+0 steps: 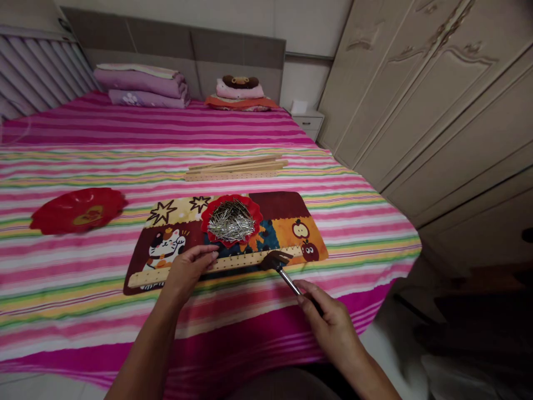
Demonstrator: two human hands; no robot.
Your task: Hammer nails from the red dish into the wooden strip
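A long wooden strip [233, 262] with a row of small holes lies across a patterned mat [275, 208] on the striped bed cover. My left hand [189, 269] rests on the strip left of its middle, fingers curled and pressed down on it. My right hand [328, 319] is closed round the handle of a small hammer [277, 262], whose dark head sits on the strip to the right. Just behind the strip stands a red scalloped dish [250, 208] heaped with metal nails [231, 221].
More wooden strips [235, 168] lie stacked farther back on the bed. An empty red dish [77, 210] sits at the left. Folded bedding [141, 86] and a soft toy [240, 82] are by the headboard. A wardrobe [437, 94] stands at the right, past the bed's edge.
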